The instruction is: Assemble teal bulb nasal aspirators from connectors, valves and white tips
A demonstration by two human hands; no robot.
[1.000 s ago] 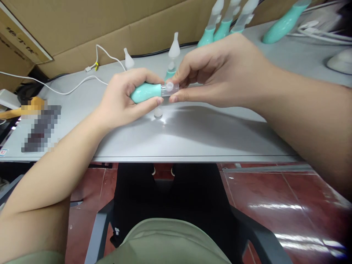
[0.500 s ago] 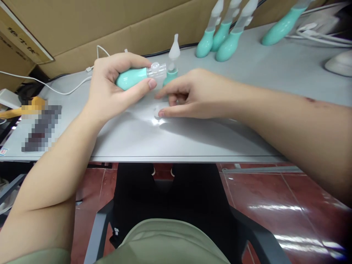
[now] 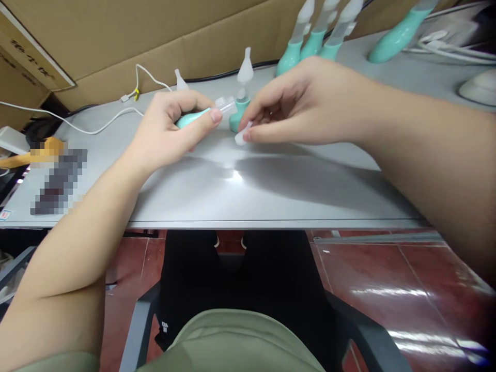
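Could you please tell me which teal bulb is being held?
The teal bulb in the left hand; the other teal bulbs in view rest on the gray table.

- One head-worn camera, looking forward and steeply down over the wearer's lap [image 3: 240, 274].
- Close view: left hand [image 3: 166, 132] and right hand [image 3: 302, 106] large above center, cardboard panel [image 3: 155, 36] beyond.

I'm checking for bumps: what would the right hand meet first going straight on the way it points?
The right hand would probably meet the left hand, which holds the green bulb, though depth is unclear.
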